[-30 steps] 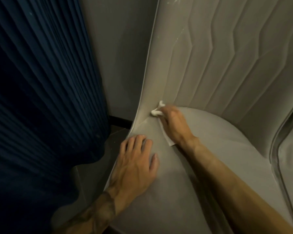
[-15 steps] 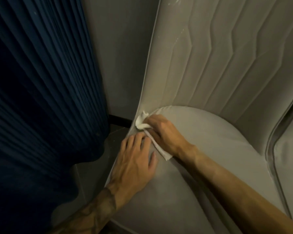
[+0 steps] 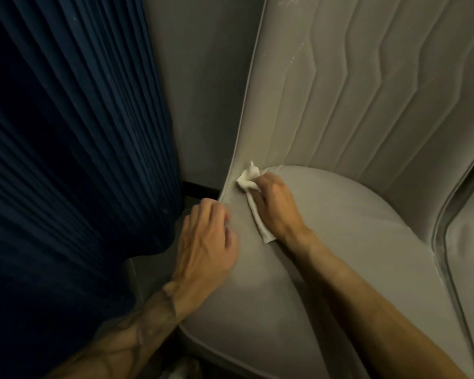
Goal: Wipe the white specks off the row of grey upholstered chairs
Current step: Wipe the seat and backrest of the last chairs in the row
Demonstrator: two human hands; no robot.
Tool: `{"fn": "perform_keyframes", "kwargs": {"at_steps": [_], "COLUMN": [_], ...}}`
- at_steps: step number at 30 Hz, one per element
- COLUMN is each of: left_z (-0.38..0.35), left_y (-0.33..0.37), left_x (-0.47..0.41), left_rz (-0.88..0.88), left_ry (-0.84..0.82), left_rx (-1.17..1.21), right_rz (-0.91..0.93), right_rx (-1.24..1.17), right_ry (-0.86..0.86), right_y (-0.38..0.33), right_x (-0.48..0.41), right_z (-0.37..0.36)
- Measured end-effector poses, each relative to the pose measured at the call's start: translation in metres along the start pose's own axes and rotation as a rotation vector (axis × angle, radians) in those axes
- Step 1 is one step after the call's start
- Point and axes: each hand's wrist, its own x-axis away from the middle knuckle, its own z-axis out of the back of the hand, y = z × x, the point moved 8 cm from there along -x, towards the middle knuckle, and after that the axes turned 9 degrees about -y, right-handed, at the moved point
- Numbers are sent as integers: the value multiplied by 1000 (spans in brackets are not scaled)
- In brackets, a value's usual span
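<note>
Right hand grips a white cloth at the grey chair seat crease. Left hand rests on its edge, blurred, grasp unclear. A blue curtain hangs close beside.

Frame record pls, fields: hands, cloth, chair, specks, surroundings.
right hand: grips white cloth, pressing it into the crease between seat and left side panel
left hand: on the side panel's outer edge, fingers bent; grip blurred
specks: white streaks on backrest, upper left
surroundings: dark blue curtain at left; second chair at right
</note>
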Motion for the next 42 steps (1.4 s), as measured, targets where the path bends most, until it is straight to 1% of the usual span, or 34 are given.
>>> {"fn": "perform_keyframes", "kwargs": {"at_steps": [1,2,3,4,6,7,8,10,11,12,13,14,15,17,18,19,20,21,23,24,25,26,29,30,31,32,34,35,36,37,39,40,41,42], "left_z": [3,3,2,1,-2,-3,-4,-2,-2,-3,-5,-6,-7,-7,-6,-4,-3,-1,-2,-3,-4,-4,-8,-10,-11,-11,-11,-11,-10,-10,-8,-8,-9,-11], "left_y": [-12,-27,-42,-55,-76,-84,-90,-96,-95,-92,-89,-87,-85,-83,-83,-82,-81,-80,-77,-76,-76,-76,-77,-77,-77,-77,-76,-75,-75,-76,-79,-81,-83,-83], "left_x": [1,4,9,14,25,30,34,38,38,39,39,40,40,43,45,46,48,50,54,57,60,62,70,73,76,78,81,83,84,84,84,83,82,81], "left_rz": [61,130,193,243,330,378,415,445,440,429,412,393,379,366,356,342,327,311,274,260,256,258,253,256,259,261,251,237,220,210,209,209,205,190], "left_ry": [-47,-109,-175,-239,-364,-407,-430,-433,-432,-435,-440,-445,-450,-466,-473,-480,-489,-501,-542,-565,-583,-596,-664,-693,-716,-729,-740,-748,-747,-741,-735,-733,-738,-756], "left_rx": [-26,-53,-72,-81,-47,-29,-34,-35,-13,4,9,2,-8,-13,-25,-51,-88,-129,-202,-216,-205,-173,-21,34,63,65,30,10,-9,-29,-21,0,9,-4], "right_rz": [-36,-24,30,109,231,224,174,-39,-134,-210,-238,-199,-92,170,245,250,177,68,-131,-177,-158,-83,254,345,379,344,175,76,-9,-44,24,114,208,262], "right_rx": [-9,-42,-103,-183,-294,-310,-320,-311,-281,-245,-186,-129,-88,-127,-142,-161,-216,-197,-93,-56,-29,-9,32,44,35,13,70,79,89,73,0,-3,5,56], "right_ry": [45,77,79,34,-163,-210,-178,-30,40,74,84,68,16,-140,-200,-211,-178,-113,23,61,67,48,-165,-208,-192,-130,12,32,11,-36,-161,-209,-244,-233], "right_y": [-6,-20,-40,-61,-95,-98,-90,-54,-35,-17,-12,-22,-43,-89,-101,-100,-85,-62,-19,-12,-20,-39,-111,-126,-126,-117,-80,-59,-43,-42,-71,-91,-109,-120], "right_x": [4,11,18,24,33,30,23,9,9,11,15,19,21,32,34,30,22,14,10,14,18,23,33,34,31,24,13,12,16,22,46,62,78,87], "right_z": [-5,-12,-21,-32,-55,-58,-54,-30,-19,-14,-15,-19,-29,-57,-64,-63,-55,-45,-25,-24,-29,-39,-85,-88,-83,-70,-37,-29,-29,-34,-60,-75,-85,-84]}}
